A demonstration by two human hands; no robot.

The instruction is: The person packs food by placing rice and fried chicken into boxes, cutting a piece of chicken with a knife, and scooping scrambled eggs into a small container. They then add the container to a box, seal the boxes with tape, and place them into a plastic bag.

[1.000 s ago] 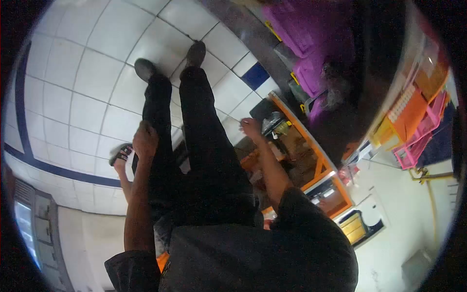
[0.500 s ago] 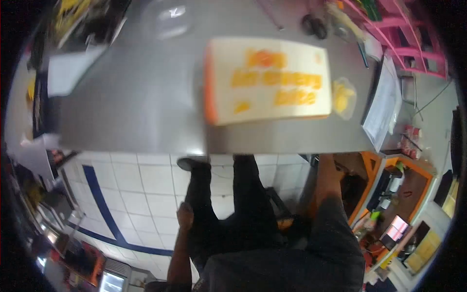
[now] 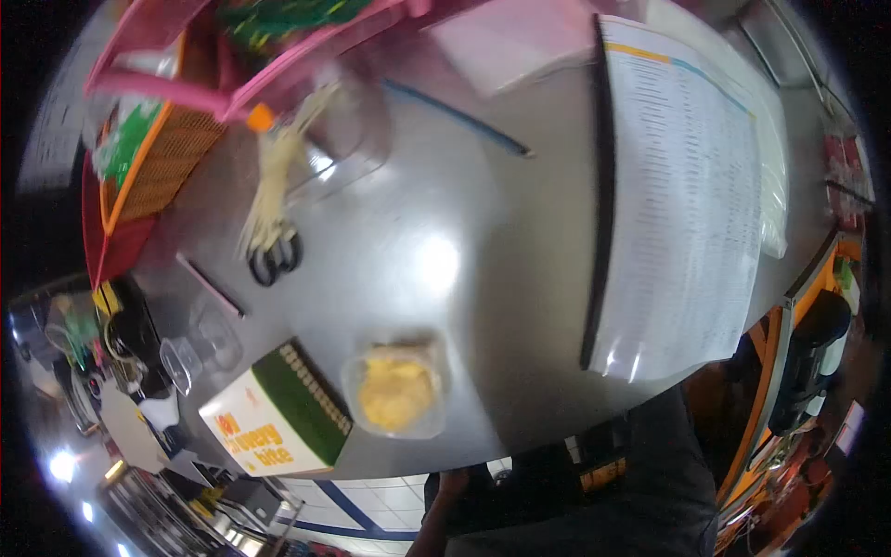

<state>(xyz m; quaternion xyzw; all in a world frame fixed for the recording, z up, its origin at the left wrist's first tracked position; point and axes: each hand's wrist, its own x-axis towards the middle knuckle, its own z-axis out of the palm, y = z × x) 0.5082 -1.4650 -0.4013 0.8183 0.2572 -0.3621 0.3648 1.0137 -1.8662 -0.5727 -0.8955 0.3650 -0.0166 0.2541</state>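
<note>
My left hand hangs below the table's front edge, beside my dark trousers. It is small and blurred, and its fingers cannot be made out. My right hand is out of sight; a dark sleeve or cloth shows below the edge at the right. Nearest to my left hand on the metal table stands a clear plastic tub with yellow pieces in it. Left of the tub is a carton, white with orange lettering on one face and dark green on another.
Printed sheets lie on a dark board at the right. Scissors, a pale bundle of strips, a blue pencil and a pink pen lie farther back. A pink rack and an orange woven basket stand behind.
My view has turned right and come closer to the table. The carton and tub now appear lower and farther left. My right hand, blurred below the edge before, is no longer visible.
</note>
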